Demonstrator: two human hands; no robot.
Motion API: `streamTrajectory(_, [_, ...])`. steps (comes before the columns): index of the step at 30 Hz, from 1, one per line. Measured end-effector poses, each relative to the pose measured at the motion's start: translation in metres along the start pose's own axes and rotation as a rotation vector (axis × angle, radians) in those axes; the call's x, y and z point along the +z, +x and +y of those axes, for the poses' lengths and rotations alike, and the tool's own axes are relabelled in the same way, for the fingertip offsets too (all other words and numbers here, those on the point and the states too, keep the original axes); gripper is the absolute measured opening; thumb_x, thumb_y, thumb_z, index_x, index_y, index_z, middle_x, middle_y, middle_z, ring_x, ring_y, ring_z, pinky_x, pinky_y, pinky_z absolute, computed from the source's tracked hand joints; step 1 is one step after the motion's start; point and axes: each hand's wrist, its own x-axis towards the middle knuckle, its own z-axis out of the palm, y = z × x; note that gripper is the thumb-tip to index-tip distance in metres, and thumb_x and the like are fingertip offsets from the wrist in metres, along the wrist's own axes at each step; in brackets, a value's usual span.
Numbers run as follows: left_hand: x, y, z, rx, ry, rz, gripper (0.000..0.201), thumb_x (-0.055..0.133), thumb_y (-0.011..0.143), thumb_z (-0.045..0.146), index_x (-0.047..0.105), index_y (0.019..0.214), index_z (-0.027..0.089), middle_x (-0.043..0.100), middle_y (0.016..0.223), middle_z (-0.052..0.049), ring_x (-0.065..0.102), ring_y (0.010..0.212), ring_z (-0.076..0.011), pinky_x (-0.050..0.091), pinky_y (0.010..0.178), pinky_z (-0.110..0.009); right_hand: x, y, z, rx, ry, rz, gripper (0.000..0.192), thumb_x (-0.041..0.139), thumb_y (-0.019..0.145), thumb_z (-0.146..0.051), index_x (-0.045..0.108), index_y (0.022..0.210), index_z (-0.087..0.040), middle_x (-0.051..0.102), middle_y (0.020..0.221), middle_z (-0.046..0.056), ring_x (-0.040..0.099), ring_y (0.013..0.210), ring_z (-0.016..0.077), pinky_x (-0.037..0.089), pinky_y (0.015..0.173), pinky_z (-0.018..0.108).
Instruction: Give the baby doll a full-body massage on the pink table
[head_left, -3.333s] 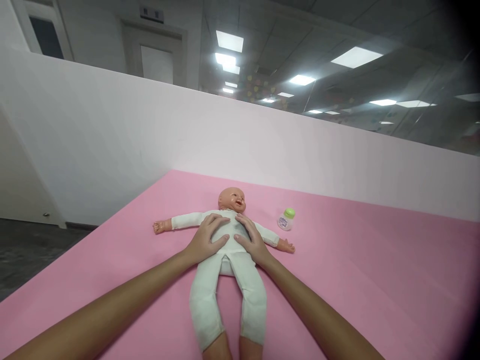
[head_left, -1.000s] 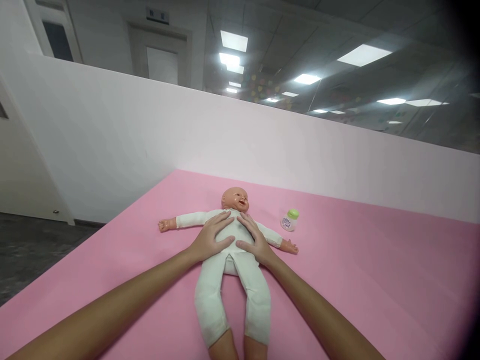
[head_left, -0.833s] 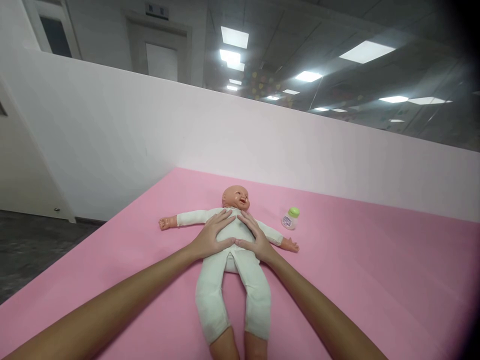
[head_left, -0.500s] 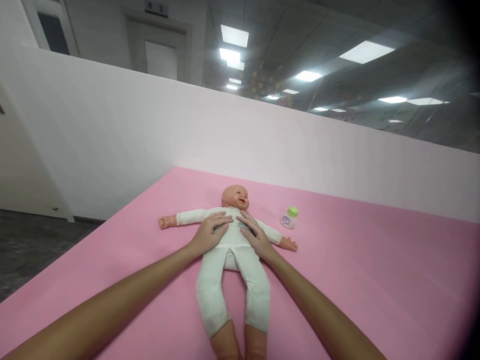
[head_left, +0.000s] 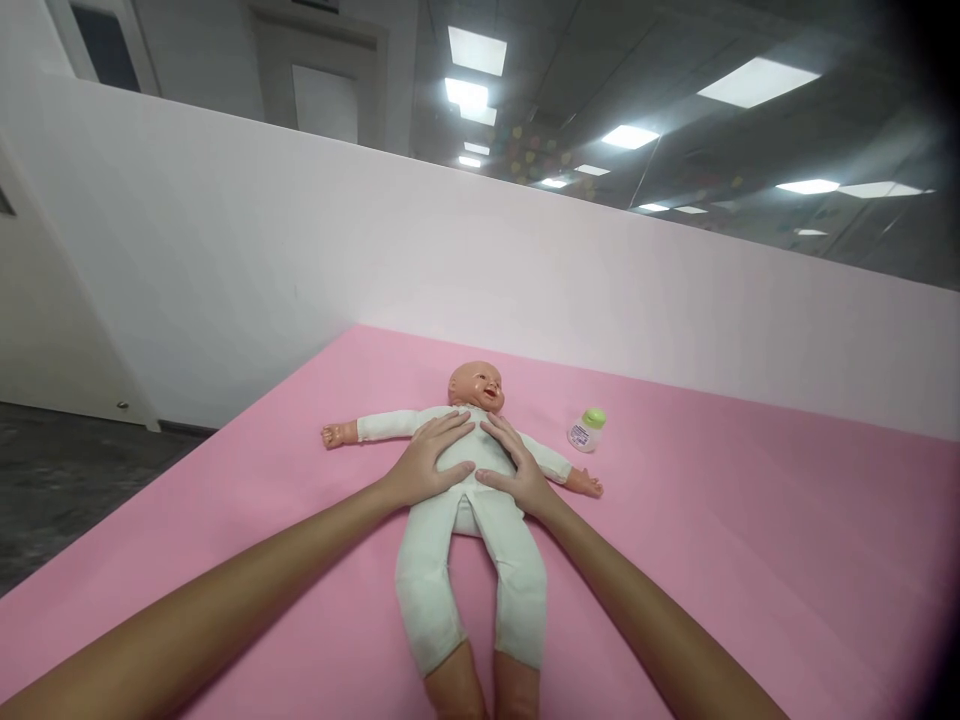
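Note:
A baby doll [head_left: 469, 580] with a white cloth body lies on its back on a pink surface [head_left: 720, 540], arms stretched out sideways. My left hand [head_left: 431, 462] rests on the left side of its chest and belly, fingers extended and thumb spread toward the middle. On the other side of the torso lies my right hand [head_left: 517, 468], its fingers also stretched out and its thumb apart. Both palms touch the cloth, and neither hand grips anything. The doll's feet are cut off by the lower edge of the view.
A small clear bottle [head_left: 586, 431] with a green cap stands right of the doll, near its hand. Behind the pink surface rises a white wall panel [head_left: 480, 260]. Dark floor [head_left: 60, 490] and a door [head_left: 45, 320] show at the left.
Both thumbs have moved down and away from the fingers, so the hands are spread wider on the doll's torso. The view has tilted slightly; the doll and bottle lie as before.

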Motion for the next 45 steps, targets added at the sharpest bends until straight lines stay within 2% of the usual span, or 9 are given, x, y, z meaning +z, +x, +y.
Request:
streamTrajectory(7, [0.000,0.003,-0.003,-0.017,-0.077,0.018,0.042,0.045,0.105,0.037,0.060,0.144,0.030,0.051,0.157,-0.004,0.040,0.151,-0.0261,0.027,0.127,-0.056,0.003,0.002,0.006,0.001,0.020,0.063,0.044,0.055,0.100,-0.053,0.062,0.139,-0.037,0.043,0.162,0.001,0.030,0.156,0.0262,0.020,0.130,0.055])
streamTrajectory(10, [-0.002,0.002,0.000,-0.031,-0.065,0.000,0.052,0.057,0.099,0.048,0.056,0.148,0.030,0.046,0.161,-0.005,0.035,0.153,-0.0288,0.026,0.128,-0.055,0.001,-0.001,0.006,0.002,0.018,0.045,0.054,0.061,0.096,-0.054,0.054,0.147,-0.038,0.038,0.165,0.000,0.027,0.158,0.0275,0.020,0.130,0.055])
streamTrajectory(14, [-0.005,0.001,0.004,-0.055,-0.015,-0.083,0.083,0.071,0.086,0.061,0.041,0.158,0.030,0.029,0.169,-0.006,0.023,0.157,-0.0335,0.021,0.129,-0.057,-0.002,-0.003,0.003,-0.002,-0.002,-0.011,0.089,0.081,0.080,-0.054,0.039,0.157,-0.039,0.027,0.170,0.001,0.018,0.160,0.0312,0.018,0.130,0.058])
streamTrajectory(18, [-0.007,0.002,0.004,-0.083,-0.026,-0.139,0.088,0.068,0.088,0.064,0.034,0.161,0.029,0.018,0.172,-0.007,0.015,0.160,-0.0330,0.016,0.129,-0.056,-0.002,-0.002,-0.001,0.025,0.000,-0.030,0.082,0.081,0.080,-0.054,0.045,0.153,-0.041,0.026,0.171,-0.001,0.016,0.160,0.0319,0.018,0.129,0.060])
streamTrajectory(23, [-0.004,0.004,0.000,-0.085,-0.097,-0.105,0.059,0.063,0.095,0.051,0.055,0.149,0.030,0.038,0.165,-0.006,0.026,0.157,-0.0309,0.022,0.128,-0.056,-0.002,0.001,-0.004,0.024,0.026,0.000,0.060,0.076,0.085,-0.053,0.061,0.141,-0.038,0.035,0.167,0.001,0.026,0.158,0.0314,0.023,0.128,0.058])
streamTrajectory(29, [-0.004,0.006,0.010,-0.074,-0.159,0.053,0.026,0.062,0.095,0.034,0.075,0.116,0.026,0.075,0.118,-0.007,0.061,0.123,-0.0282,0.044,0.112,-0.051,0.002,0.002,-0.001,-0.018,0.007,0.107,0.031,0.069,0.093,-0.046,0.074,0.120,-0.032,0.058,0.149,0.006,0.047,0.145,0.0291,0.034,0.123,0.054])
streamTrajectory(32, [-0.007,0.005,0.018,-0.045,-0.137,0.094,0.022,0.060,0.096,0.032,0.076,0.110,0.026,0.073,0.104,-0.007,0.064,0.106,-0.0257,0.048,0.104,-0.048,0.004,0.002,-0.001,-0.064,-0.010,0.208,0.027,0.066,0.094,-0.042,0.073,0.117,-0.031,0.066,0.133,0.008,0.057,0.132,0.0283,0.043,0.117,0.051])
streamTrajectory(38, [-0.008,0.001,0.022,0.001,-0.080,0.174,0.031,0.065,0.093,0.034,0.074,0.122,0.029,0.064,0.105,-0.007,0.060,0.106,-0.0246,0.051,0.099,-0.043,0.006,0.000,-0.004,-0.051,-0.092,0.328,0.027,0.068,0.092,-0.043,0.073,0.114,-0.029,0.065,0.116,0.010,0.062,0.114,0.0288,0.054,0.100,0.048])
streamTrajectory(45, [-0.005,0.002,0.015,-0.004,-0.065,0.116,0.045,0.069,0.092,0.040,0.067,0.136,0.031,0.062,0.135,-0.009,0.054,0.131,-0.0296,0.042,0.117,-0.050,0.005,0.000,-0.005,-0.069,-0.107,0.282,0.027,0.066,0.094,-0.043,0.075,0.116,-0.032,0.070,0.120,0.009,0.061,0.118,0.0304,0.050,0.105,0.052])
